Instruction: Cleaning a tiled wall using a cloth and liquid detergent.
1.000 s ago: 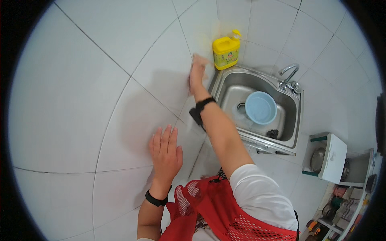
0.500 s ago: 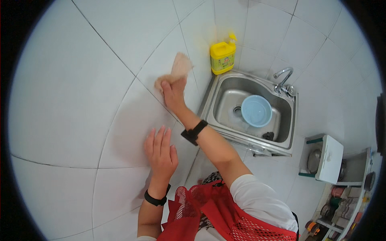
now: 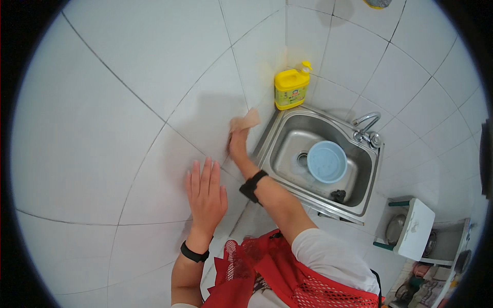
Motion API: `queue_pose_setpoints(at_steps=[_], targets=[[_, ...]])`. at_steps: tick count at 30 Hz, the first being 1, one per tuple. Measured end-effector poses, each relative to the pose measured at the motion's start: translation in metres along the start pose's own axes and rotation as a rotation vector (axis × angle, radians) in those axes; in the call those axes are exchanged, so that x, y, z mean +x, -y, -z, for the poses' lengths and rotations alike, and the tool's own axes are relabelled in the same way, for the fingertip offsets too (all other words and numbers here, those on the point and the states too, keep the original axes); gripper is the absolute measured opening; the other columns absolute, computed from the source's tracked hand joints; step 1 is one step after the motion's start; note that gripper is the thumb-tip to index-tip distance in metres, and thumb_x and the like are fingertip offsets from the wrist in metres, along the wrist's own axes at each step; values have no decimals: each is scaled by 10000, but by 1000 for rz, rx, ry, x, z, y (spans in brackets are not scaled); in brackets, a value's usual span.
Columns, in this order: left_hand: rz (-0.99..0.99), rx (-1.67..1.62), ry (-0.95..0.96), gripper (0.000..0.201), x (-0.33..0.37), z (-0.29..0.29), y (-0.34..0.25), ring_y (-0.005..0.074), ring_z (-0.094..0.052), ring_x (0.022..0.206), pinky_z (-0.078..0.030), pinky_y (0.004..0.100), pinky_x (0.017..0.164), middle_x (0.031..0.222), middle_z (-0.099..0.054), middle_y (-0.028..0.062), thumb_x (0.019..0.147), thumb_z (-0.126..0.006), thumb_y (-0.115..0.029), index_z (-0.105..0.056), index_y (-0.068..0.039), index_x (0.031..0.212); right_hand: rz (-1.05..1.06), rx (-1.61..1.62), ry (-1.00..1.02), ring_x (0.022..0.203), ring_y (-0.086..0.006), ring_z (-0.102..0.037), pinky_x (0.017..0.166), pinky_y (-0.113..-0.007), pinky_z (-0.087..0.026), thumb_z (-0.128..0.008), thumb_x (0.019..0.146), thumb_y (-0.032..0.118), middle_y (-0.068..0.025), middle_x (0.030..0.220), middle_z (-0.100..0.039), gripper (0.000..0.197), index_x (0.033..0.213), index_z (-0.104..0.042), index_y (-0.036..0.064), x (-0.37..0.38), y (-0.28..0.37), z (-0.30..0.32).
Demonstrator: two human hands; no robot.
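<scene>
My right hand (image 3: 238, 145) is closed on a pale pinkish-beige cloth (image 3: 245, 121) and presses it to the white tiled wall (image 3: 138, 138), left of the sink. The hand is a little smeared by motion. One end of the cloth sticks out past the fingers toward the sink. Lower on the same wall, my left hand (image 3: 206, 192) lies flat with its fingers stretched out, holding nothing. A black band sits on each wrist.
A steel sink (image 3: 290, 141) with a light blue basin (image 3: 327, 162) and a dark scrubber (image 3: 338, 195) in it stands to the right. Behind it are a yellow pump jug (image 3: 291, 88) and a chrome faucet (image 3: 367, 126). A white stool (image 3: 416, 228) and a shelf rack (image 3: 447, 262) stand at lower right.
My right hand has moved the cloth down the wall and slightly right, nearer the sink. The left hand stays flat in nearly the same place. The view has tilted a little.
</scene>
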State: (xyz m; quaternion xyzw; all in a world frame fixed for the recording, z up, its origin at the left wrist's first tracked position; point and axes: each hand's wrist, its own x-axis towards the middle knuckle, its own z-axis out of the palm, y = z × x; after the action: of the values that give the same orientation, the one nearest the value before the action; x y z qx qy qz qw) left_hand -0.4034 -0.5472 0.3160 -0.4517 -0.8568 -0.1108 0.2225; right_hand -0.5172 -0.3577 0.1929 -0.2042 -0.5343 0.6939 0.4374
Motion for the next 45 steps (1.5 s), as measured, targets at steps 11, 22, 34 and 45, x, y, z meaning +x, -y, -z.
queue_pose_setpoints(at_steps=[11, 22, 34, 45], targets=[[116, 230, 155, 823, 20, -21, -4, 328, -153, 1458, -77, 476, 1169, 1564, -226, 134, 771, -667, -195, -280, -28, 1477, -136, 38, -53, 971, -247, -524, 880, -355, -413, -507, 970, 263, -156, 1028, -555, 313, 1072, -504, -33, 42, 20, 6], [91, 453, 190, 834, 11, -29, 6, 277, -121, 1473, -41, 429, 1178, 1581, -200, 85, 793, -651, -287, -259, -79, 1500, 6, 48, 55, 809, -175, -551, 749, -318, -462, -525, 963, 199, -68, 901, -592, 212, 1056, -545, 9, 42, 34, 22], [118, 338, 199, 863, 10, -28, 6, 277, -152, 1465, -161, 447, 1159, 1576, -223, 57, 759, -683, -262, -272, -108, 1502, 85, -85, 157, 893, -205, -589, 800, -326, -470, -580, 932, 223, -91, 965, -615, 274, 1101, -554, 9, 40, 25, 33], [102, 305, 178, 836, 13, -27, 5, 288, -166, 1461, -141, 453, 1166, 1567, -247, 64, 764, -669, -259, -292, -106, 1494, 85, -41, 240, 934, -165, -576, 825, -301, -464, -557, 948, 192, -78, 1028, -616, 251, 1121, -544, 11, 48, 20, 44]])
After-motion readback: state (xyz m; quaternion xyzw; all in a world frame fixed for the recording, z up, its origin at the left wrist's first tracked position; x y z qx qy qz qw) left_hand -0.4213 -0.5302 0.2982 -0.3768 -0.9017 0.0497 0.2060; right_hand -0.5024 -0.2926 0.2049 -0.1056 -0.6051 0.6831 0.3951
